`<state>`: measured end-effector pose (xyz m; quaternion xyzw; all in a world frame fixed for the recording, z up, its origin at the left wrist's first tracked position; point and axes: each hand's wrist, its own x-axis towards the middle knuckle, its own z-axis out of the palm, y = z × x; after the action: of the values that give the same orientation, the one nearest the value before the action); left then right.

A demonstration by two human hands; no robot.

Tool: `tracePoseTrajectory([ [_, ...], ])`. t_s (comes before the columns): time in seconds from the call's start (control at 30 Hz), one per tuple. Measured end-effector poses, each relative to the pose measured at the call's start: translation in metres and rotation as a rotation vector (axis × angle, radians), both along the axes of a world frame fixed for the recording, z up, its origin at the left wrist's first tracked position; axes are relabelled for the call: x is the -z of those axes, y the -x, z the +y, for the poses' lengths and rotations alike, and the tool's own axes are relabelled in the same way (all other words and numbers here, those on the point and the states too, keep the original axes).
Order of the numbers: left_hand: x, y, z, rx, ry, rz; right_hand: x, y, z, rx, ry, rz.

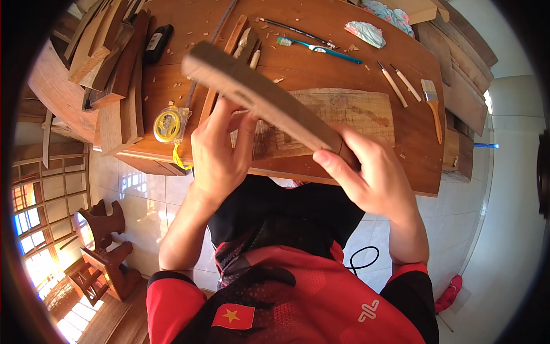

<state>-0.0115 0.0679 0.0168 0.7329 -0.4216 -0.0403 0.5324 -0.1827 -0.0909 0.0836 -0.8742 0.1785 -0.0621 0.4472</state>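
A thick brown wooden block (269,100) with a narrow slot in its side is held up at a slant above the table. My right hand (375,172) is closed around its lower right end, the thumb lying along the near face. My left hand (223,146) has its fingers curled against the block's lower edge close to the slot; the block partly hides the fingertips. Beneath the block, a flat, rough-grained board (358,114) rests on the wooden table (321,71). The block's far left end is slightly blurred.
A yellow tape measure (168,125) lies at the table's left edge. Farther back are a teal toothbrush (321,49), a black pencil (298,32) and a crumpled packet (366,34). Two slim wood-handled tools (394,86) and a paintbrush (432,109) lie right. Stacked planks (117,74) stand left.
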Motion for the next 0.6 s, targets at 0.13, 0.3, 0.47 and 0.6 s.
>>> tracePoseTrajectory([
  [0.13,0.012,0.009,-0.003,0.050,0.198,0.239,0.023,-0.012,-0.011,0.074,-0.094,0.113],
  [0.3,0.022,0.010,-0.001,0.000,0.339,0.395,0.042,-0.034,-0.011,0.129,0.044,0.059],
  [0.47,0.015,0.001,0.006,-0.066,0.389,0.404,0.047,-0.046,-0.013,0.069,0.147,0.090],
  [0.6,0.013,0.001,0.013,-0.078,0.369,0.422,0.048,-0.051,-0.010,0.047,0.212,0.195],
])
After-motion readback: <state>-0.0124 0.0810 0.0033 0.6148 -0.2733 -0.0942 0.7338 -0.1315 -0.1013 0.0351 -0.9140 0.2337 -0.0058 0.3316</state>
